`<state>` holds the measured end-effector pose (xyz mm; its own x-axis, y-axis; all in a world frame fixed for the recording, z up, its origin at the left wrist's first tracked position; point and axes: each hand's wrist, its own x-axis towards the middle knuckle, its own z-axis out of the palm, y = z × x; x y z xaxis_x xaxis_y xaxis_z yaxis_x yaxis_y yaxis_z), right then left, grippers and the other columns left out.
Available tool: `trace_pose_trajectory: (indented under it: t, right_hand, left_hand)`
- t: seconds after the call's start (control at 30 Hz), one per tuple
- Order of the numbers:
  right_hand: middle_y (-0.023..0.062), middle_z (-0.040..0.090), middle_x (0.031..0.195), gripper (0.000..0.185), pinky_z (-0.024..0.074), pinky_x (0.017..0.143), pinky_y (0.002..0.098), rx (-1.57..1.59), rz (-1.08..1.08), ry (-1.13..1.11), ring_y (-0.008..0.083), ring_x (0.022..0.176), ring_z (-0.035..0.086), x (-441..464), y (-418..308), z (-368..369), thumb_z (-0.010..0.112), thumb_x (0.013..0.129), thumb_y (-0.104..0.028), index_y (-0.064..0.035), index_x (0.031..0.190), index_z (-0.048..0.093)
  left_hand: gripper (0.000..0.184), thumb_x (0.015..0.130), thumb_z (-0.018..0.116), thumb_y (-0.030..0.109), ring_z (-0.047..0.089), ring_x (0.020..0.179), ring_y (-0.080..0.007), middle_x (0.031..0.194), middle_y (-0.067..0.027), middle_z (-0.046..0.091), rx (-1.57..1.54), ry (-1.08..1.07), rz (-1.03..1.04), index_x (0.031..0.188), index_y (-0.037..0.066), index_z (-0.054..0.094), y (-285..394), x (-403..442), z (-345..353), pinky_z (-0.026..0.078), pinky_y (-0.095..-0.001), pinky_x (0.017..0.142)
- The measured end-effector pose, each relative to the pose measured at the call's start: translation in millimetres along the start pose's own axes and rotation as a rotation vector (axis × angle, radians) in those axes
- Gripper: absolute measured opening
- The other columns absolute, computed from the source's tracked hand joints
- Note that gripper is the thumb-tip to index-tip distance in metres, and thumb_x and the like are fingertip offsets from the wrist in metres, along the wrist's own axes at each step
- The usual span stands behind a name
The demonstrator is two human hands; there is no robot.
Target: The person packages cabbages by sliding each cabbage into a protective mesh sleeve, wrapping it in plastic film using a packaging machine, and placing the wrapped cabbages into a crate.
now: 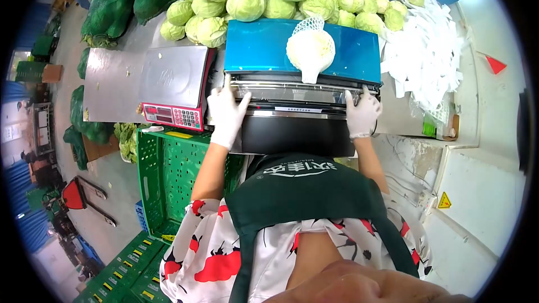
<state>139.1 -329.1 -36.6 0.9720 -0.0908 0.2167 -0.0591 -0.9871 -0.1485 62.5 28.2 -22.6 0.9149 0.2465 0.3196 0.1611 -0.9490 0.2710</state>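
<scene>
My left hand (227,113), in a white glove, rests at the left end of the wrapping machine (297,134). Its thumb and index finger are spread apart. At the machine's right end is my right hand (362,114), also gloved, with the thumb apart from the other fingers. Both thumbs reach toward a strip of clear plastic film (297,94) stretched across the rollers between them; whether they touch it I cannot tell. On the machine's blue top lies a cabbage (310,50) in a white foam net, beyond both hands.
Green cabbages (245,5) are heaped behind the machine. A scale (173,78) with a red keypad stands to its left, above a green crate (154,179). White foam nets (421,50) pile up on the right. Green mesh sacks (109,8) stand far left.
</scene>
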Motion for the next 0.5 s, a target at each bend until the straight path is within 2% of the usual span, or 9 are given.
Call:
trace_pose_trajectory:
  t: [0.13, 0.17, 0.2, 0.23, 0.27, 0.37, 0.4, 0.47, 0.5]
  right_hand:
    - [0.0086, 0.068, 0.085, 0.028, 0.0391, 0.102, 0.043, 0.47, -0.033, -0.073, 0.0213, 0.094, 0.061, 6.6, -9.8, 20.5, 0.063, 0.096, -0.025, -0.0073, 0.116, 0.07]
    - [0.0073, 0.069, 0.087, 0.026, 0.0429, 0.096, 0.0364, 0.785, 0.044, -0.163, 0.0178, 0.09, 0.062, 6.5, -9.6, 14.2, 0.063, 0.096, -0.021, -0.0053, 0.114, 0.071]
    - [0.0059, 0.07, 0.088, 0.023, 0.0466, 0.09, 0.0298, 1.094, 0.128, -0.256, 0.0143, 0.085, 0.062, 6.6, -11.4, -5.5, 0.063, 0.096, -0.017, -0.0034, 0.113, 0.072]
    - [0.0033, 0.07, 0.091, 0.026, 0.0477, 0.08, 0.0224, 1.298, 0.141, -0.374, 0.01, 0.083, 0.061, 8.0, -6.0, -24.5, 0.061, 0.098, -0.013, -0.0005, 0.119, 0.069]
    - [0.003, 0.069, 0.09, 0.025, 0.0473, 0.083, 0.0241, 1.162, -0.124, -0.289, 0.0106, 0.085, 0.061, 5.0, -3.7, -51.7, 0.06, 0.098, -0.011, 0.0001, 0.118, 0.069]
    - [0.0059, 0.067, 0.088, 0.023, 0.0468, 0.092, 0.0272, 1.536, 0.082, -0.597, 0.0119, 0.091, 0.059, -6.2, 27.4, -93.1, 0.057, 0.096, -0.005, 0.0068, 0.112, 0.068]
    - [0.0066, 0.067, 0.088, 0.023, 0.0464, 0.094, 0.0285, 1.655, -0.115, -0.619, 0.0129, 0.091, 0.059, 4.2, 29.9, -110.5, 0.058, 0.094, -0.005, 0.0075, 0.111, 0.068]
    - [0.0087, 0.067, 0.093, 0.025, 0.0449, 0.099, 0.0317, 1.741, -0.354, -0.606, 0.0164, 0.094, 0.059, 25.2, 30.6, -141.8, 0.062, 0.091, -0.005, 0.0083, 0.111, 0.067]
    - [0.0101, 0.067, 0.097, 0.027, 0.0438, 0.102, 0.0336, 1.714, -0.394, -0.577, 0.0188, 0.096, 0.059, 36.9, 30.6, -153.8, 0.065, 0.089, -0.006, 0.0084, 0.112, 0.067]
  left_hand:
    - [0.062, 0.087, 0.071, 0.012, 0.063, 0.088, -0.0197, 0.098, -0.0105, 0.07, -0.417, -0.148, -0.086, 0.143, 0.002, 0.048, 26.0, 7.8, 34.8, 0.046, -0.0357, 0.089]
    - [0.049, 0.093, 0.065, 0.008, 0.06, 0.09, -0.0125, 0.096, -0.0034, 0.069, -1.096, -0.258, -0.373, 0.14, 0.003, 0.053, 28.7, 8.6, 35.6, 0.046, -0.0294, 0.091]
    - [0.039, 0.096, 0.06, 0.005, 0.056, 0.095, -0.0075, 0.095, -0.0002, 0.065, -1.315, -0.363, -0.509, 0.135, 0.001, 0.059, 28.9, 15.8, 24.8, 0.045, -0.0251, 0.092]
    - [0.033, 0.095, 0.061, 0.005, 0.056, 0.094, -0.0082, 0.095, -0.0011, 0.064, -1.355, -0.396, -0.48, 0.128, -0.001, 0.063, 34.0, 22.2, 0.1, 0.045, -0.0257, 0.09]
    - [0.028, 0.095, 0.061, 0.004, 0.056, 0.093, -0.0089, 0.095, -0.0019, 0.063, -1.398, -0.426, -0.451, 0.121, -0.003, 0.067, 36.9, 23.4, -22.1, 0.045, -0.0263, 0.089]
    - [0.012, 0.092, 0.063, 0.003, 0.056, 0.086, -0.0176, 0.085, -0.0094, 0.064, -1.331, -0.619, -0.138, 0.091, -0.005, 0.072, 23.7, 9.7, -72.9, 0.044, -0.0317, 0.081]
    - [0.011, 0.09, 0.066, 0.005, 0.057, 0.083, -0.0187, 0.081, -0.0108, 0.063, -1.387, -0.654, -0.102, 0.087, -0.003, 0.074, 23.8, 8.6, -93.7, 0.047, -0.0342, 0.082]
    - [0.024, 0.087, 0.071, 0.008, 0.064, 0.095, -0.0193, 0.102, -0.0117, 0.067, -1.782, -0.588, 0.123, 0.108, -0.003, 0.073, 13.6, 18.6, -105.9, 0.05, -0.032, 0.087]
    - [0.038, 0.086, 0.072, 0.011, 0.062, 0.107, -0.0227, 0.116, -0.0147, 0.063, -1.759, -0.478, 0.02, 0.121, -0.001, 0.066, 22.0, 30.8, -112.2, 0.047, -0.0357, 0.097]
